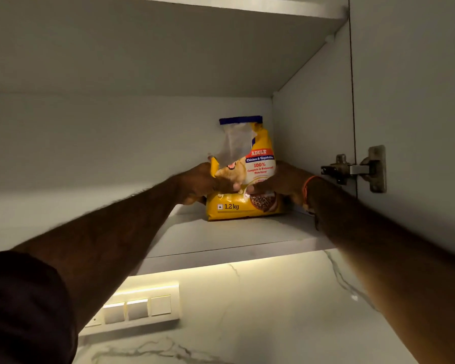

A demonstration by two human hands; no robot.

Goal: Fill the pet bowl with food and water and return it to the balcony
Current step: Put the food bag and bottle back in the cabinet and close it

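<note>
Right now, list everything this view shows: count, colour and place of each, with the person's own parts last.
Yellow pet food bag with blue top strip: one, yellow, standing at the back right of the cabinet shelf.
White cabinet shelf: one, white, under the bag.
Upper white shelf: one, white, above the bag.
Metal door hinge: one, silver, on the cabinet's right side.
White cabinet door: one, white, open at right.
Cream switch panel: one, cream, on the wall below the cabinet.
White marble wall: one, white with grey veins, lit from under the cabinet.
Orange wrist thread: one, orange, on the right wrist.
Dark sleeve: one, dark, lower left.
Hands: left hand and right hand, gripping the bag's sides.
</note>
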